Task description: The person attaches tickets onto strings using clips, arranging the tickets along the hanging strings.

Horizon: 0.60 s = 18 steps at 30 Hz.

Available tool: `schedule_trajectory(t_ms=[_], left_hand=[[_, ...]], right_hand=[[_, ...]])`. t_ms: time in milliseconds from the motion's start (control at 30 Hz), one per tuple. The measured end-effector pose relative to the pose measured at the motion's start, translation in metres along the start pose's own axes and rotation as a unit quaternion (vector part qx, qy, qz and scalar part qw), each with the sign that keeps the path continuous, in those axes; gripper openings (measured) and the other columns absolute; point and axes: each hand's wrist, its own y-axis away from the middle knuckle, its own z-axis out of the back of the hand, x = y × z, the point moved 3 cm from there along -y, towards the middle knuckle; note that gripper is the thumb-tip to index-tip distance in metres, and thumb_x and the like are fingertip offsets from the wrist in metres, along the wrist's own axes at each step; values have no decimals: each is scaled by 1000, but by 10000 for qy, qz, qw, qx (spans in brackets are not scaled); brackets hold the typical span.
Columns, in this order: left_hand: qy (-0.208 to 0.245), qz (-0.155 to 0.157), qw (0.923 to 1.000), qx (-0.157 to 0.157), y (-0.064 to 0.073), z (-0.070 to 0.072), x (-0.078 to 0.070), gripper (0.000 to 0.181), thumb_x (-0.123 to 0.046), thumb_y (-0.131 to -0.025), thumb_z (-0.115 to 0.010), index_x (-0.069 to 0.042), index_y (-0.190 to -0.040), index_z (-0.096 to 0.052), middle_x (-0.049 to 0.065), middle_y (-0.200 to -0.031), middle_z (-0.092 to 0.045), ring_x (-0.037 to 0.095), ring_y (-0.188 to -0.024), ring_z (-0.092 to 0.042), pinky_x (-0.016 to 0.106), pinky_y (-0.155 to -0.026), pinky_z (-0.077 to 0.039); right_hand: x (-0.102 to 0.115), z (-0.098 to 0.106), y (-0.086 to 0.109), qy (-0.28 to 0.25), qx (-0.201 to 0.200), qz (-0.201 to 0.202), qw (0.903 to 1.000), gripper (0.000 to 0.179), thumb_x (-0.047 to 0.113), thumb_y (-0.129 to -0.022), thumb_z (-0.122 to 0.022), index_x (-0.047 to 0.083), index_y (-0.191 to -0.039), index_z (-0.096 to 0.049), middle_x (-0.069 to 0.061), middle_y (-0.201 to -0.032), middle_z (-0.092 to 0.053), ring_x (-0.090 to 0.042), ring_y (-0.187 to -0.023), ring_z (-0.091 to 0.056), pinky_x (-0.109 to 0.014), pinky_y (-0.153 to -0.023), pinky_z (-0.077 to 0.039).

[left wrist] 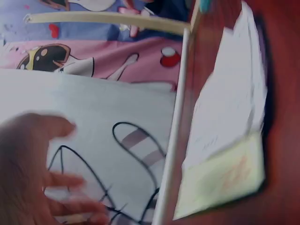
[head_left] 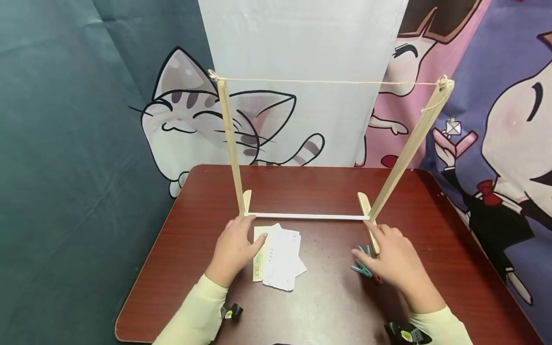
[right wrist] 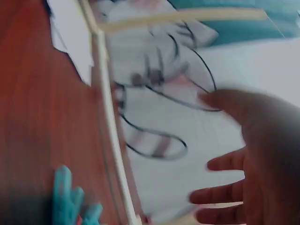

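Observation:
A wooden frame stands on the table, its left post (head_left: pixel 230 143) and right post (head_left: pixel 409 153) joined low down by a white crossbar (head_left: pixel 306 216). A thin string (head_left: pixel 327 81) runs between the post tops. My left hand (head_left: pixel 233 249) is at the left post's base, fingers extended and thumb apart, beside several paper slips (head_left: pixel 282 258). At the right post's base, my right hand (head_left: pixel 392 254) has its fingertips near the wooden foot (head_left: pixel 374 241). Teal clothespins (head_left: pixel 362 268) lie beside its thumb. Both wrist views show spread fingers with nothing between them.
The reddish-brown table (head_left: pixel 181 268) has its back edge against a printed cloth (head_left: pixel 302 43) with cartoon figures. A green-grey cloth (head_left: pixel 77 158) hangs along the left side. A red clothespin (head_left: pixel 377 279) lies partly hidden by my right hand.

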Motion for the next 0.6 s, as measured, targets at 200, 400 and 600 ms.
schedule_trajectory(t_ms=[200, 400, 600], left_hand=[[525, 1006, 9928, 382, 11, -38, -6, 44, -40, -87, -79, -2, -108, -74, 13, -94, -73, 33, -86, -71, 48, -76, -57], [530, 1298, 9865, 849, 16, -69, -13, 62, -51, -76, -87, 2, -103, -67, 13, -82, -69, 33, -77, -69, 47, -67, -55], [332, 1324, 9877, 765, 17, -84, -15, 61, -47, -69, -93, -3, -98, -63, 8, -77, -63, 29, -71, -66, 45, -61, -51]], right_hand=[[-41, -14, 11, -620, -231, -1006, 9927, 37, 28, -88, -80, 1, -112, -74, -9, -86, -70, -25, -74, -68, -46, -63, -53], [-50, -53, 15, -491, -436, -1487, 9867, 35, 41, -84, -83, 7, -91, -77, -4, -76, -68, -26, -69, -65, -47, -59, -50], [-37, -79, 11, 3, -162, -1808, 9834, 49, 49, -80, -85, 16, -62, -53, -1, -57, -48, -25, -55, -47, -43, -47, -35]])
